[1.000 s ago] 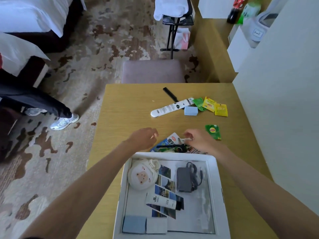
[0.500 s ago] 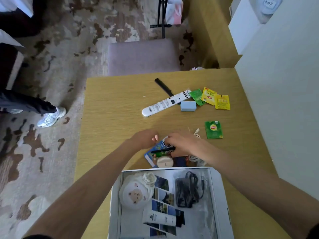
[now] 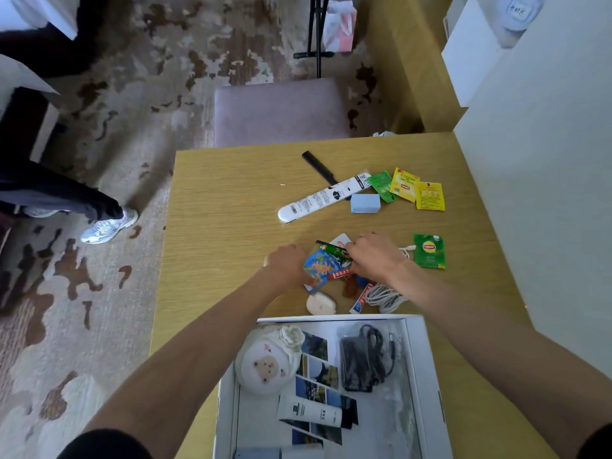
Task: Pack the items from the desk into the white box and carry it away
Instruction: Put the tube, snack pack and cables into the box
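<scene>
Hands (image 3: 287,265) (image 3: 374,256) of ours both grip the packet (image 3: 326,266) (pen (image 3: 331,248) on top) beyond the box (image 3: 430,376).

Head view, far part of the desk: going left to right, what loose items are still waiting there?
White tube → blue block → green sachet → yellow sachet → second yellow sachet. The black comb overlaps the tube, so I leave it out.

A mauve upholstered chair (image 3: 281,109) sits pushed against the desk's far edge at 12 o'clock. On patterned brown-and-cream carpet (image 3: 99,293) at 9 o'clock, a bystander's dark trouser leg (image 3: 59,197) ends in a white sneaker (image 3: 109,225). A black folding stand (image 3: 316,34) rises at 12 o'clock, a pink-and-white bag (image 3: 339,26) beside it.
</scene>
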A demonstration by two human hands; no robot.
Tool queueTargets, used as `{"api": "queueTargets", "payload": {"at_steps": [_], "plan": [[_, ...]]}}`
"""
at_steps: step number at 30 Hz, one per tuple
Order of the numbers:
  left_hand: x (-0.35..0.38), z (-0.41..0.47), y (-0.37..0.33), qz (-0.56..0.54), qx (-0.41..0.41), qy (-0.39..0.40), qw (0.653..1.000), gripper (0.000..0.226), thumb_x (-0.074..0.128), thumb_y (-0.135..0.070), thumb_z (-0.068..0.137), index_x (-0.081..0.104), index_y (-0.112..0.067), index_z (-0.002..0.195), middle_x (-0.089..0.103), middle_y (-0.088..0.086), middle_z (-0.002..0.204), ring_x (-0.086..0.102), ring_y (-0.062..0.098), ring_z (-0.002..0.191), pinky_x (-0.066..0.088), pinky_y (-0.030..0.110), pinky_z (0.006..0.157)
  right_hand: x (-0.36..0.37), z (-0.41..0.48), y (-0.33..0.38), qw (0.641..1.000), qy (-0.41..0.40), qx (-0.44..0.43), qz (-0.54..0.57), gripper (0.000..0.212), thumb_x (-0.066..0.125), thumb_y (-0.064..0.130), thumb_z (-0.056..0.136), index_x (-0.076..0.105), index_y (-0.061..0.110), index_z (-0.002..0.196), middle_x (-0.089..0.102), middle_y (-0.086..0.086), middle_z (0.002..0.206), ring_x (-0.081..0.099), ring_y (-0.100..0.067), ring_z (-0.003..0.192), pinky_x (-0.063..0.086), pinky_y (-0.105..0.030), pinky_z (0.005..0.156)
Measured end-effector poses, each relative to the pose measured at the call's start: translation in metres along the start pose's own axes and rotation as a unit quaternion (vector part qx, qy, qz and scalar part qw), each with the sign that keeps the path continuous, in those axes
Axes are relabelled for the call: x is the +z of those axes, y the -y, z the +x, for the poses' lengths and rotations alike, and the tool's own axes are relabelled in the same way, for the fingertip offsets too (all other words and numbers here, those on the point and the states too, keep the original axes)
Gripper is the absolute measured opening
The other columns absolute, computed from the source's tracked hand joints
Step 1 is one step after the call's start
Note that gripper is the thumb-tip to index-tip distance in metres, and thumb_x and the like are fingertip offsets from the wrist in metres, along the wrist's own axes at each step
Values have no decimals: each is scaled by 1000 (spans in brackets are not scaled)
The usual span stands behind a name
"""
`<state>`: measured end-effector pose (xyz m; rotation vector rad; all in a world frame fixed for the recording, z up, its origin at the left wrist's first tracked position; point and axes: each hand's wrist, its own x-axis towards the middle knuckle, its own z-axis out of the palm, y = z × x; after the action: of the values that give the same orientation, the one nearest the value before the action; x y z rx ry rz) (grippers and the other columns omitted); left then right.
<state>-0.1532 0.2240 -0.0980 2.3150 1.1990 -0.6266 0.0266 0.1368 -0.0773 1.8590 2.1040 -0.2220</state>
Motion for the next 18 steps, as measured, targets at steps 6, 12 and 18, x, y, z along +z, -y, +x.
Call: {"api": "queueTargets", "payload": {"at_steps": [6,12,18], "plan": [[-3,7,4,-134,26,48,989,43,73,-29,79,59,-15,117,63,6,116,56,23,106,38,27,76,5,-6,-4,999,1,33,14,21,57,22,85,60,15,105,68,-5,99,60,-24,95,46,-38,84],[-27,-33,51,-249,-45,72,965,20,68,-23,86,54,-15,97,61,9,93,61,19,71,51,26,52,10,-3,-5,999,29,38,7,31,56,33,88,63,15,111,66,-5,110,56,-23,105,44,-41,95],[-47,-111,74,-457,5,-123,881,29,67,-10,85,44,-17,71,62,16,76,57,23,59,49,25,43,6,-11,-6,993,13,47,111,38,56,50,84,65,16,97,56,-1,105,49,-20,107,48,-37,88]]}}
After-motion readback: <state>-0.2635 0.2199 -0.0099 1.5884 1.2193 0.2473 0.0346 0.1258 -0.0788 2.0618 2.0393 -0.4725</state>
